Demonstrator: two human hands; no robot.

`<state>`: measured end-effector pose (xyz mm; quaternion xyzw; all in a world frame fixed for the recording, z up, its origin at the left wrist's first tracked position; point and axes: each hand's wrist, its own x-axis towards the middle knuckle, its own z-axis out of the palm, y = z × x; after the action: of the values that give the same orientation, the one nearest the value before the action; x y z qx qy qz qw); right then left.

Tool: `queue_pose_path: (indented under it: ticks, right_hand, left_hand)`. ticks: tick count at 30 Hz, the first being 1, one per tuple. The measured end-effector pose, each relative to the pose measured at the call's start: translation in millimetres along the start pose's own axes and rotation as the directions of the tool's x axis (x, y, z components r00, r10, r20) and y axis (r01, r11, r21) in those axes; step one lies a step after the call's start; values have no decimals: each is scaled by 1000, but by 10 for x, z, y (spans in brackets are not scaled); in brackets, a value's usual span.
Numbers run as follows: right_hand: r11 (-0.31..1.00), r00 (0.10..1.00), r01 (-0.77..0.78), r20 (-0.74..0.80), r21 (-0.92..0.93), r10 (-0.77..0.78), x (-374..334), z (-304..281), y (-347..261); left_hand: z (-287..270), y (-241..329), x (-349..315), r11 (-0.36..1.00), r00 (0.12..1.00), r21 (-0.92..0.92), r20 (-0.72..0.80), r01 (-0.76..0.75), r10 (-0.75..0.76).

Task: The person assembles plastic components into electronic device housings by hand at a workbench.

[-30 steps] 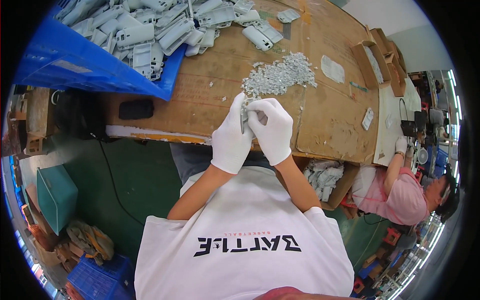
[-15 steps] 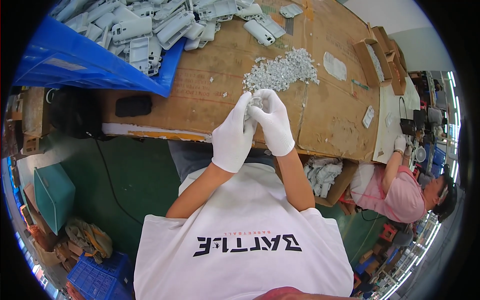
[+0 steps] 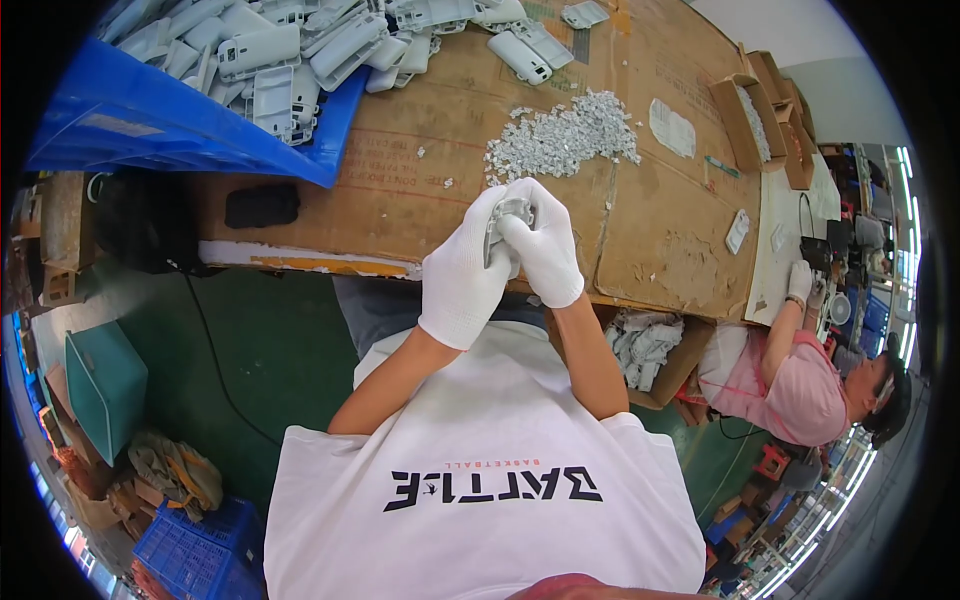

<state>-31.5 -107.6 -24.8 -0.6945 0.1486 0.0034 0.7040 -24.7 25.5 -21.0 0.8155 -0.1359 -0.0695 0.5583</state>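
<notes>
Both my hands wear white knit gloves and meet over the near edge of the cardboard-covered table (image 3: 400, 190). Between them is a pale grey plastic housing (image 3: 515, 208), mostly covered by the gloves. My left hand (image 3: 465, 275) wraps its left side. My right hand (image 3: 545, 245) closes on its right side, with the thumb pressed onto its face. Just beyond my fingers lies a heap of small clear-and-white plastic pieces (image 3: 565, 138). Similar white housings (image 3: 345, 50) are piled at the far left, a few lying loose beside the pile.
A blue crate (image 3: 200, 120) stands at the left, near a black pouch (image 3: 262, 206). At the right are a paper sheet (image 3: 672, 130), a green pen-like tool (image 3: 722, 167) and open cardboard boxes (image 3: 745, 120). Below the table edge sits a box of white parts (image 3: 645, 350). Another person (image 3: 800, 370) works at the right.
My hands have tilted the housing slightly, so more of its grey face shows between the gloves. Both hands stay closed on it. The whole view has shifted a little.
</notes>
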Motion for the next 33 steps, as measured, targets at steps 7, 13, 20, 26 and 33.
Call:
queue_pose_path:
  ticks: [7, 13, 20, 26, 33]
  right_hand:
    - [1000, 999, 19, -38, 10, -19, -2, 22, 96]
    - [1000, 999, 3, -33, -20, -4, -30, -8, 118]
    - [996, 999, -15, -34, 93, 18, -109, -36, 131]
    - [990, 1000, -19, 24, 142, 16, -188, -98, 0]
    - [999, 995, -52, 89, -5, 53, -280, -241, -157]
  left_hand:
    - [13, -46, -37, 999, 998, 13, 49, 48, -48]
    - [6, -34, -47, 999, 998, -13, 32, 50, -50]
    - [23, 7, -88, 1000, 999, 6, 44, -5, 5]
    - [-14, 54, -73, 998, 1000, -59, 6, -17, 18]
    - [-9, 101, -130, 996, 1000, -84, 18, -13, 15]
